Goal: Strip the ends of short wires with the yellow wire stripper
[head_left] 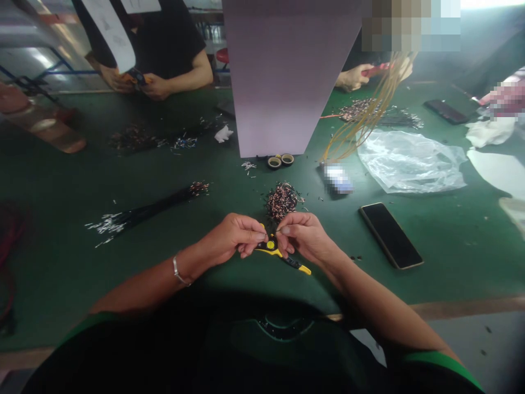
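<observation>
In the head view, the left hand [248, 235] and the right hand [301, 232] come close together near the middle of the green table [205, 290], just above the black-and-yellow hand tool [270, 245]. The left thumb and fingers are pinched together at their tips; what they grip, if anything, is too small to tell. The right thumb and index finger are pinched too, on what looks like a short, thin dark piece [277, 231]. The tool's yellow-tipped handle points near and right. Just beyond the hands lies a heap of short dark pieces with coppery ends [282, 201], and farther off two rolls of black tape [281, 161] sit side by side by the near edge of a tall pale panel [279, 82]. To the left, a long bundle of black wires [151, 210] lies slantwise, its pale ends toward the near left. To the right are a dark phone [391, 235] and, beyond it, a clear plastic bag [412, 161]. At the far left, a person in black [164, 44] holds a dark-and-orange tool [136, 77] in both hands.
</observation>
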`<move>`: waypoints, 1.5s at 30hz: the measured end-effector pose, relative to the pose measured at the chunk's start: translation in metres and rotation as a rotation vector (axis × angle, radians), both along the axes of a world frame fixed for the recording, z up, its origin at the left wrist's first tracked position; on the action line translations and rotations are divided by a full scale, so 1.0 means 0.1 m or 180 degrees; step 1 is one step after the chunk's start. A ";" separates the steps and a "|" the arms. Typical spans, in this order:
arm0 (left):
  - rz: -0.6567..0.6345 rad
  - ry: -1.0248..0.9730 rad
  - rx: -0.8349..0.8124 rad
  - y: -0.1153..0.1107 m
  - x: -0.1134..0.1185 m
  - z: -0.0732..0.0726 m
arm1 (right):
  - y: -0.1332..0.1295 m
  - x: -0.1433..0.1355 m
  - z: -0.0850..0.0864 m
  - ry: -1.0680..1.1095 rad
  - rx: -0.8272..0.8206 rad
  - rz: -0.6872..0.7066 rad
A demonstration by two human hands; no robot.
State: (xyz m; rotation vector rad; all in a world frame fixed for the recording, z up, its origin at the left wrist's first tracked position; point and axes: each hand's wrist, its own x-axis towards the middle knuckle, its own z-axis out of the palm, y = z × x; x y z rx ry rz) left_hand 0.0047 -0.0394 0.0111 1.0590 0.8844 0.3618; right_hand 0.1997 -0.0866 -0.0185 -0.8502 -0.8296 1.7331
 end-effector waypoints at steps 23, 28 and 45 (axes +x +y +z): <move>0.0019 0.0290 0.0811 -0.04 -0.02 0.03 | 0.01 0.01 -0.02 0.0061 0.0148 0.0098; 0.0059 0.0207 0.0625 -0.02 -0.02 0.00 | 0.04 0.06 0.02 -0.0076 0.0261 -0.0266; 0.0384 -0.0022 0.0546 0.11 -0.08 -0.04 | -0.28 0.20 -0.05 -0.4072 0.2045 0.0163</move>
